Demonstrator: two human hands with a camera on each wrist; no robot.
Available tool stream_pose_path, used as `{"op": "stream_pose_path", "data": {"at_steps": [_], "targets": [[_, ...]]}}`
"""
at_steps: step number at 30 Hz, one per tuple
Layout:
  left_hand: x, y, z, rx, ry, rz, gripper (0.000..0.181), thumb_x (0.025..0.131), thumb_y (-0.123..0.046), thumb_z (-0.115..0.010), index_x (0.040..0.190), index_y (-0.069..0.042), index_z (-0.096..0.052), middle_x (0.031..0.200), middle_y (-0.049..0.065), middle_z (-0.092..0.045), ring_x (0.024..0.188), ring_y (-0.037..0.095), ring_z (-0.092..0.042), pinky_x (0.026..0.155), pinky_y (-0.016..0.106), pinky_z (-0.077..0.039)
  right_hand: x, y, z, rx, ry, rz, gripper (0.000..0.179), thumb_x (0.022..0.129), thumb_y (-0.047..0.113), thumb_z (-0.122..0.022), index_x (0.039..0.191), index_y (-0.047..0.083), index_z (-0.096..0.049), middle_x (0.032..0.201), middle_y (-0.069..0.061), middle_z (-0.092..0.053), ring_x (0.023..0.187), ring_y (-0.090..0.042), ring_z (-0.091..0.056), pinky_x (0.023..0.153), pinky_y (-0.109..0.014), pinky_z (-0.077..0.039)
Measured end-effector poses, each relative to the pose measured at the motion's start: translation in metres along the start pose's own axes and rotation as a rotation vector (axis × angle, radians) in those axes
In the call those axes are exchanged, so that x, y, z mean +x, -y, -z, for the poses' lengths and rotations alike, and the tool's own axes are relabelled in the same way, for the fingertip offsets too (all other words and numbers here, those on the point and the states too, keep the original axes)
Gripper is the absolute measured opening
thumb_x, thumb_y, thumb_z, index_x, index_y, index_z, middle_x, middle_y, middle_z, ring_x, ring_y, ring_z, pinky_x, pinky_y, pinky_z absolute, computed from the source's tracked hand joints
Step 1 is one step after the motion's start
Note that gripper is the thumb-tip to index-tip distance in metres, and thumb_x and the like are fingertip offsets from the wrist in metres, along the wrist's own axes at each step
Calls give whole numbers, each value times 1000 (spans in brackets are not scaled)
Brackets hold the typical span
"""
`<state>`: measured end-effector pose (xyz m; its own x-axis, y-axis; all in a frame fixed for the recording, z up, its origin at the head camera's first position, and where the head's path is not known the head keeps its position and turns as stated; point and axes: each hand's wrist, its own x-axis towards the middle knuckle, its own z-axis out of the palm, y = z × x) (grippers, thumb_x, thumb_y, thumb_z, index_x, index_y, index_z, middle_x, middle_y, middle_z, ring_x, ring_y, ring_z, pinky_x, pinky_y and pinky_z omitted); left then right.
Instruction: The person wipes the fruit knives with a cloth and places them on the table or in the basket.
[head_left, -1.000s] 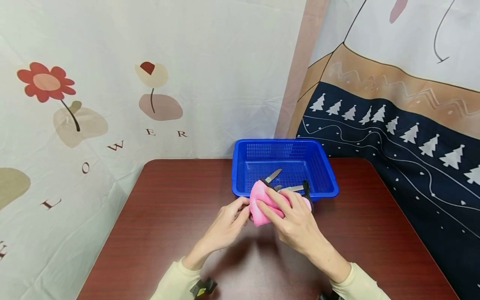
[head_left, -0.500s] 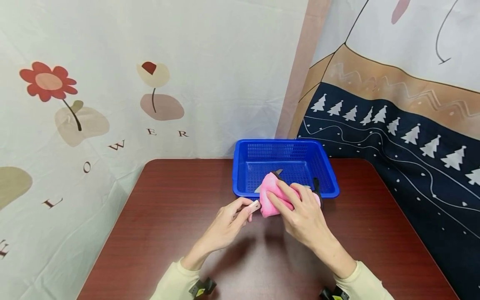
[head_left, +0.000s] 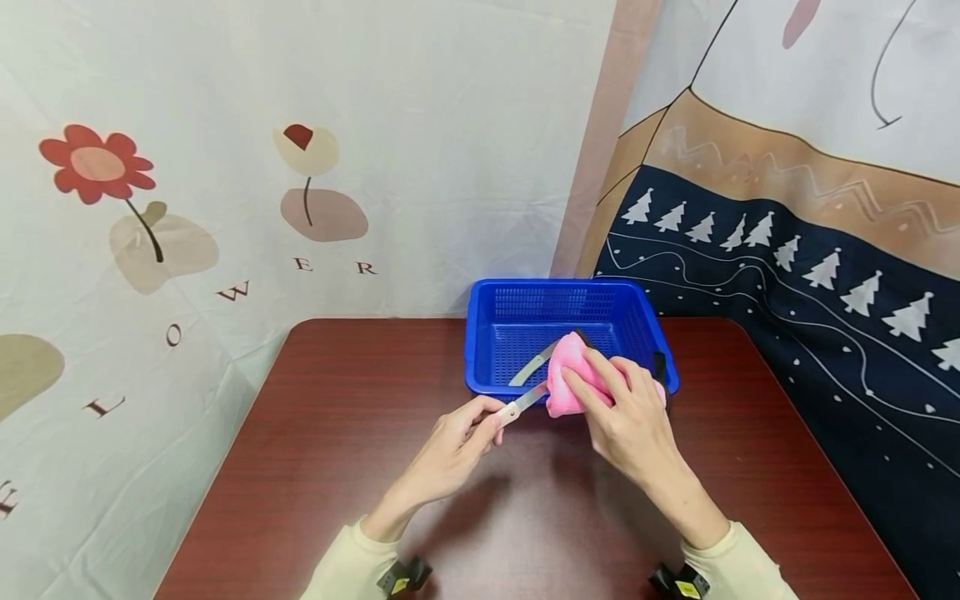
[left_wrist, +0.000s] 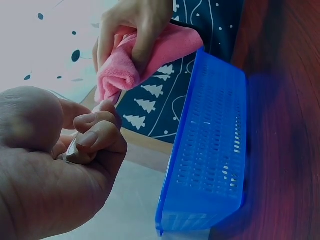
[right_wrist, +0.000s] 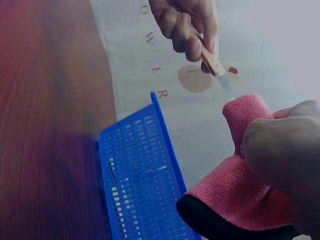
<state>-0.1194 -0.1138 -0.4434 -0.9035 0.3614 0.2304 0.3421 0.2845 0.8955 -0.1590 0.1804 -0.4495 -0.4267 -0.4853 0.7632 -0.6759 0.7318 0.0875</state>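
My left hand [head_left: 448, 452] grips a knife by its pale handle [head_left: 508, 415], in front of the basket. The knife's blade [head_left: 532, 395] slants up and right into a pink cloth [head_left: 567, 375]; the tip is hidden inside it. My right hand [head_left: 626, 410] pinches the folded cloth around the blade, above the basket's front rim. In the right wrist view the cloth [right_wrist: 245, 165] shows a dark edge, and the blade [right_wrist: 226, 86] enters its upper end. Another blade [head_left: 534, 364] lies in the blue basket [head_left: 480, 333], partly behind the cloth.
The basket stands at the back of a reddish-brown table [head_left: 360, 375]. Behind the table hangs a pale printed curtain [head_left: 450, 167], with a dark tree-patterned cloth [head_left: 787, 333] on the right. A small black device [head_left: 405, 577] is strapped at each wrist.
My right hand has drawn the cloth to the right and slightly away along the knife. The pale handle and part of the blade now show, while my left hand has stayed nearly still.
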Motion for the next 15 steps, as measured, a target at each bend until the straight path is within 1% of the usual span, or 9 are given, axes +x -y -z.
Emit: {"op": "stream_pose_path", "data": {"at_steps": [2,4,6,8,9,15], "targets": [[0,0,0,-10,1,3,17,119,-18,-56,120,-12,-72,88,8,-68,68,0,-51,58,19,-40,-1,-4,1,1,-9,-8,41,115,29,-49,144,18,-76,152,-24,-67,118,-48,-62,88,-60,-57],[-1,0,0,-20,0,8,17,119,-18,-56,121,-11,-71,89,9,-68,68,0,-51,58,19,-40,-2,-8,2,5,-25,-14,39,110,22,-57,144,17,-76,153,-24,-67,117,-48,-62,87,-61,-56],[-1,0,0,-30,0,14,17,119,-17,-56,121,-11,-71,89,9,-67,68,0,-51,57,19,-40,-2,-10,4,12,-47,-19,43,103,16,-63,144,16,-76,152,-25,-67,115,-50,-62,86,-62,-54],[-1,0,0,-44,-2,24,17,120,-17,-55,122,-10,-71,88,7,-65,67,0,-49,56,19,-39,-1,-12,5,23,-71,-22,45,99,13,-66,143,16,-77,151,-26,-68,114,-51,-62,86,-62,-53],[-2,0,0,-49,-3,29,17,120,-17,-55,122,-10,-71,87,9,-65,66,0,-49,56,18,-39,0,-12,6,27,-82,-23,45,100,13,-66,143,16,-77,151,-26,-68,114,-51,-62,86,-62,-53],[0,1,-2,-62,-16,46,18,119,-15,-54,121,-8,-70,84,12,-62,64,-1,-46,54,18,-37,5,-8,10,38,-127,3,37,112,23,-56,140,15,-79,149,-26,-69,114,-50,-64,88,-60,-53]]}}
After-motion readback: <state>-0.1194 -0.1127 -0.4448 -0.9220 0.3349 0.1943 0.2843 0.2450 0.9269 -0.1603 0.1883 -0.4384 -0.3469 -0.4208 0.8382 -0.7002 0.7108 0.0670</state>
